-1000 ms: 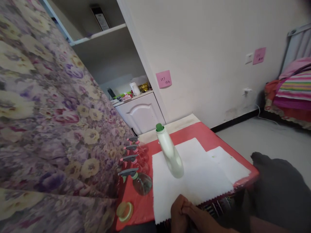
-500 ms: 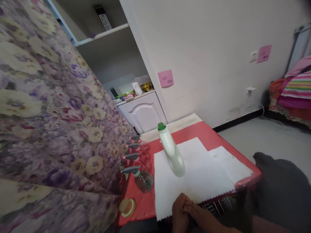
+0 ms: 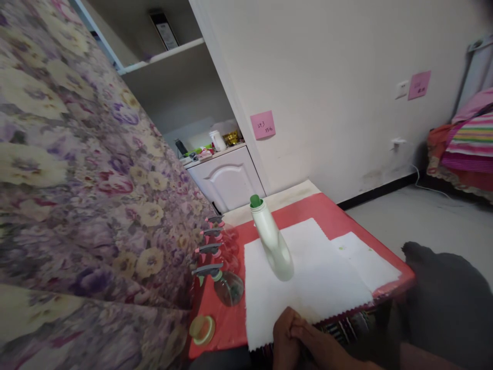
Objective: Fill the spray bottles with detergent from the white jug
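My left hand (image 3: 284, 334) and my right hand (image 3: 310, 334) are clasped together at the near edge of the table, fingers folded against each other. Both are closed, and no object shows in them. Beyond them a pale green plastic bottle (image 3: 274, 244) stands on a white cloth (image 3: 316, 267). Its neck is uncapped, with a green insert at the mouth. To the left, several clear spray bottles with grey triggers stand in a row, the nearest spray bottle (image 3: 229, 289) closest to me. A pale green round cap (image 3: 203, 329) lies at the table's near left corner.
The table has a red cover (image 3: 296, 210). A second white cloth (image 3: 364, 259) lies at the right. A floral curtain (image 3: 96, 205) hangs close on the left. Behind stand a shelf cabinet (image 3: 231, 177) and a wall with pink notes. A dark grey shape (image 3: 447, 298) is at right.
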{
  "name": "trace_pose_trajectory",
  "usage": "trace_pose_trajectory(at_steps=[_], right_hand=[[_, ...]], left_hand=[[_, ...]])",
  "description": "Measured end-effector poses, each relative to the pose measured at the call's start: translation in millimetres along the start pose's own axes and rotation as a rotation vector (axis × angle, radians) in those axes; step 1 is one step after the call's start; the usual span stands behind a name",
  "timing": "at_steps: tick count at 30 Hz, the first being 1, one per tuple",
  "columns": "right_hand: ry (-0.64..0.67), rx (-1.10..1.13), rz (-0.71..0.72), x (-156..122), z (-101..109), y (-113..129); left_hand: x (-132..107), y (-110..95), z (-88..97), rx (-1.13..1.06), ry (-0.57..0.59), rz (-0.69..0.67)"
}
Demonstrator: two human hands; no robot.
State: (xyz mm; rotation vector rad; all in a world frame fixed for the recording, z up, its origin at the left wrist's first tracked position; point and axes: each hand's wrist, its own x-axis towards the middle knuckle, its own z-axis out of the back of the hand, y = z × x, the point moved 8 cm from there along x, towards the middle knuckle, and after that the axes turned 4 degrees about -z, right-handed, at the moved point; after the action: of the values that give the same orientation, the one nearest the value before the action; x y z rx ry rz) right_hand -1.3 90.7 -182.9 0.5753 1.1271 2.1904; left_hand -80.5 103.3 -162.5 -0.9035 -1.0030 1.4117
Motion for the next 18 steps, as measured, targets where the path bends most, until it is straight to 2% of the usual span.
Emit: trace_pose_trajectory(at_steps=[4,7,12,18], right_hand=[[0.016,0.039,0.025,0,2,6],[0.001,0.133,0.052,-1,11,14],[-0.068,0.370,0.088,-2,40,36],[-0.064,0.580,0.089,12,74,75]], left_hand=[[-1,-3,3.5,-0.028,-0.021,0.007],[-3,-11,4.2,-0.101,0.023,-0.001],[-8,-31,12.2,-0.116,0.096,-0.067],[-9,-57,32.0,-0.251,0.068,-0.148]])
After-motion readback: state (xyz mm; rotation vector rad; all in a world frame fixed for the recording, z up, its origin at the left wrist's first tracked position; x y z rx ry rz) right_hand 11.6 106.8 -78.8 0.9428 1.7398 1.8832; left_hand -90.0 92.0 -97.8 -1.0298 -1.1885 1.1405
